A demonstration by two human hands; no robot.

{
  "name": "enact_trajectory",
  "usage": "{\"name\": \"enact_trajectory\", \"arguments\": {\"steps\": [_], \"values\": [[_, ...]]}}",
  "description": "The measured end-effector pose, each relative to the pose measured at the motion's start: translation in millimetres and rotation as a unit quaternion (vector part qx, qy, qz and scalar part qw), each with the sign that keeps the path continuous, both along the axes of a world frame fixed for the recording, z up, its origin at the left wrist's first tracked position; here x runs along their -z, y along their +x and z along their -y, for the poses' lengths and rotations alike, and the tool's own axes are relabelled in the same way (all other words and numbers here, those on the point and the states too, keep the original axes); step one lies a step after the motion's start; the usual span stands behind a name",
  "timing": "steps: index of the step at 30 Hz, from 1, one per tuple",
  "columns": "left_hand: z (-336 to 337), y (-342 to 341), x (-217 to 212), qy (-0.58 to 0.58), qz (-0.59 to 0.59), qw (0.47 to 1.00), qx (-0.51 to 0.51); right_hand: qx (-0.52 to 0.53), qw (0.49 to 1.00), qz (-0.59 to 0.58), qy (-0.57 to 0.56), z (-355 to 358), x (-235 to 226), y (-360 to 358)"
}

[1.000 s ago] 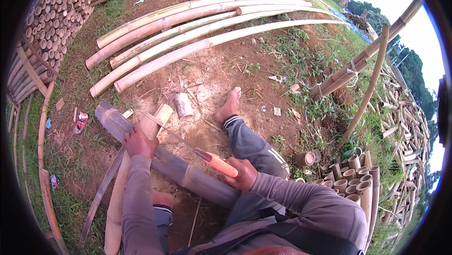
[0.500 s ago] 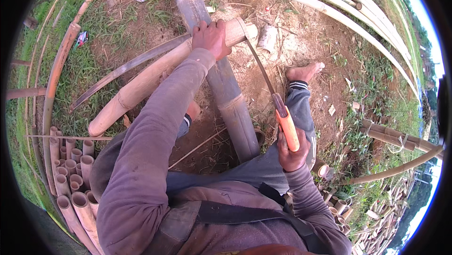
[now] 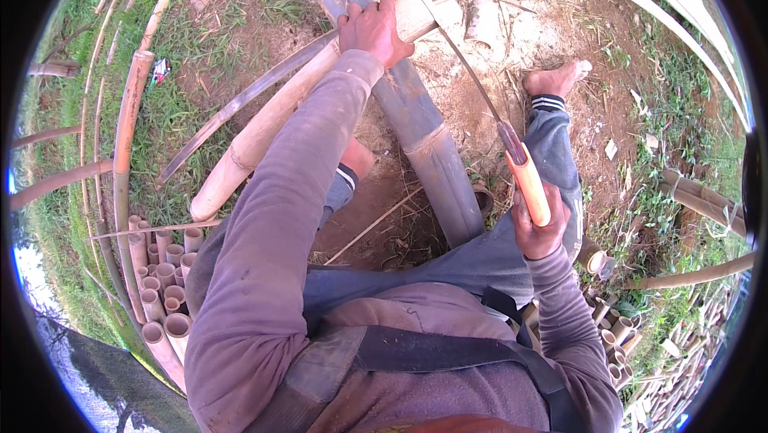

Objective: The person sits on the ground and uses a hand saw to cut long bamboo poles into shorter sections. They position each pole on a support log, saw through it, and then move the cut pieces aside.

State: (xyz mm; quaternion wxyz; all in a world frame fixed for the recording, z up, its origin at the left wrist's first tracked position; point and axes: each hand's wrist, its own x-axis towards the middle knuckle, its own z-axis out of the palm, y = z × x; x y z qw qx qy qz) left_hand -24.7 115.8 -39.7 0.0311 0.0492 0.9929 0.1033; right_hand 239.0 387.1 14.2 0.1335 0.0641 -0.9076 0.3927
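My left hand [image 3: 374,33] is closed over the upper part of a pale bamboo pole [image 3: 234,162], which slants from lower left to upper right. The pole lies across a thick, dark bamboo log [image 3: 432,149]. In my right hand [image 3: 542,229] is a hand saw [image 3: 530,186] with an orange handle. Its narrow dark blade reaches up to the pole near its far end, to the right of my left hand. A line shows across the pole where the blade meets it. How deep the blade sits cannot be made out.
A split bamboo strip [image 3: 244,101] runs beside the pole. Cut bamboo tubes [image 3: 172,273] stand bundled at the lower left, with more tubes [image 3: 616,345] at lower right. Long poles [image 3: 664,13] curve along the upper right. My bare foot [image 3: 556,81] rests on the ground, near a short bamboo offcut [image 3: 482,21].
The whole view has shifted, moving the scene rightward in the picture. My right hand and the saw are slightly farther back from the pole. My left hand keeps its place on the pole.
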Motion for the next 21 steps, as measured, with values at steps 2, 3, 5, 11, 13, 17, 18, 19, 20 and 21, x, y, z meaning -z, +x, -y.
{"name": "enact_trajectory", "arguments": {"steps": [2, 3, 5, 11, 13, 17, 18, 19, 20, 21], "values": [[-1.8, -7.2, -5.6, -0.001, -0.001, 1.0, 0.001, -0.013, 0.999, -0.033, -0.012, 2.8, 33.2, -48.3], [-7.9, -5.8, -7.0, 0.003, 0.021, 1.0, 0.006, 0.001, 0.999, -0.005, -0.052, 19.8, 39.2, -90.6], [-17.5, -5.6, -15.7, 0.0, 0.024, 1.0, 0.006, 0.024, 0.999, 0.012, -0.042, 48.6, 42.4, -166.7], [-13.1, -1.8, -14.7, -0.028, 0.014, 0.999, -0.041, 0.05, 0.99, 0.104, -0.085, 67.0, 40.3, -158.5], [-16.9, 2.8, -21.6, -0.056, -0.001, 0.998, -0.031, 0.052, 0.985, 0.137, -0.087, 65.1, 30.1, -159.6], [-17.7, -2.3, -21.3, -0.094, 0.024, 0.995, 0.0, 0.061, 0.98, 0.131, -0.135, 64.4, 28.7, -158.6], [-16.3, -6.8, -22.5, -0.101, 0.033, 0.994, 0.013, 0.07, 0.983, 0.123, -0.116, 65.1, 22.5, -158.4], [-8.6, -17.9, -22.1, -0.067, 0.077, 0.994, 0.035, 0.074, 0.986, 0.106, -0.104, 65.0, 20.8, -156.0], [5.7, -33.0, -21.7, -0.034, 0.126, 0.99, 0.058, 0.079, 0.988, 0.094, -0.093, 65.9, 22.3, -150.5], [20.0, -43.8, -19.6, -0.001, 0.173, 0.982, 0.081, 0.083, 0.99, 0.082, -0.083, 66.6, 23.7, -145.5]]}}
